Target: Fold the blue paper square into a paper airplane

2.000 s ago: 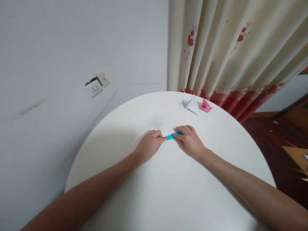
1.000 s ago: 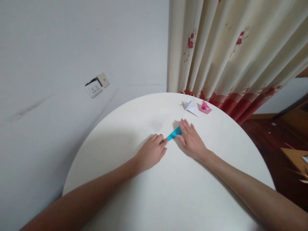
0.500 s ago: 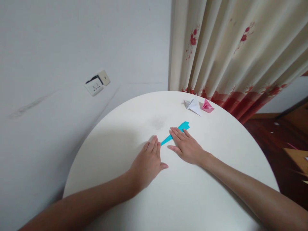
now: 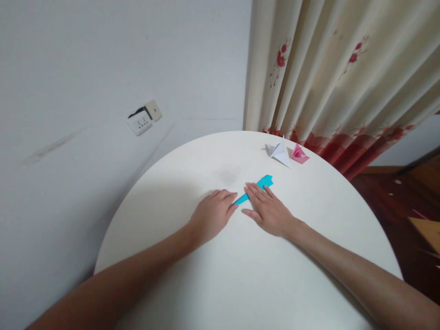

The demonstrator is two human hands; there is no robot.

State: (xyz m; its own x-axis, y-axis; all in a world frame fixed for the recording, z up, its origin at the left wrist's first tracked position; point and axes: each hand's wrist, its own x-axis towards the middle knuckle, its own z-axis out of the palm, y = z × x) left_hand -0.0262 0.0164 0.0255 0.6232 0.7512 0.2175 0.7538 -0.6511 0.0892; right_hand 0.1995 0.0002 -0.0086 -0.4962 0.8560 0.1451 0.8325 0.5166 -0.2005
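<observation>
A narrow folded strip of blue paper (image 4: 264, 182) lies flat on the round white table (image 4: 247, 275), pointing from lower left to upper right. My right hand (image 4: 266, 209) rests flat on its middle, fingers stretched and pressing it down. My left hand (image 4: 213, 213) lies on the table with curled fingers, its fingertips touching the strip's pointed lower-left tip. The strip's upper-right end sticks out beyond my right fingers.
A white folded paper figure (image 4: 279, 152) and a pink one (image 4: 299, 155) sit near the table's far edge. Behind them hangs a cream curtain with red flowers (image 4: 326, 78). A wall socket (image 4: 140, 123) is on the white wall at left. Dark wooden floor shows at right.
My right hand slid down the strip, uncovering its upper-right end. My left hand pulled back flat, then curled and came back to the strip's tip.
</observation>
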